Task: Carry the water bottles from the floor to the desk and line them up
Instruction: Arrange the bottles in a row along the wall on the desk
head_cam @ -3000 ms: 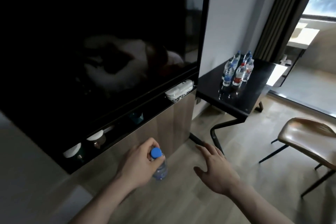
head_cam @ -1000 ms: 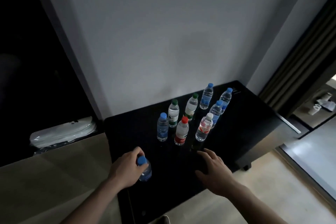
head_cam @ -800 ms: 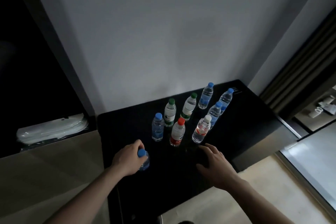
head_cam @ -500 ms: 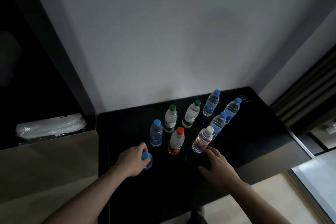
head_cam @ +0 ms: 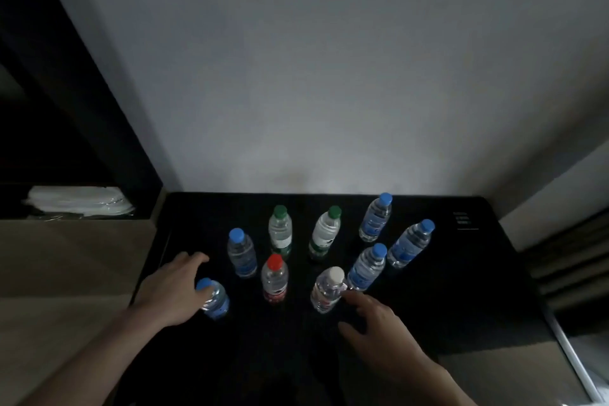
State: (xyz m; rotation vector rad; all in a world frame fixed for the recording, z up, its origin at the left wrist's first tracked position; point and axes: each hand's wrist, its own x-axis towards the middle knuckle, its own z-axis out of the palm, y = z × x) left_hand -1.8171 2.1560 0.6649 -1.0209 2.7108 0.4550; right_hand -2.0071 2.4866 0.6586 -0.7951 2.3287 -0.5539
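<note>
Nine clear plastic water bottles stand upright on the glossy black table [head_cam: 478,277] against the grey wall [head_cam: 313,59]. The left hand [head_cam: 174,290] rests against the nearest blue-capped bottle [head_cam: 214,298] at the table's front left, its fingers loosely extended past the cap rather than wrapped round it. The right hand [head_cam: 379,330] hovers spread, its fingertips [head_cam: 349,295] just beside the white-capped bottle [head_cam: 328,290]. A red-capped bottle [head_cam: 274,278] stands between these two.
</note>
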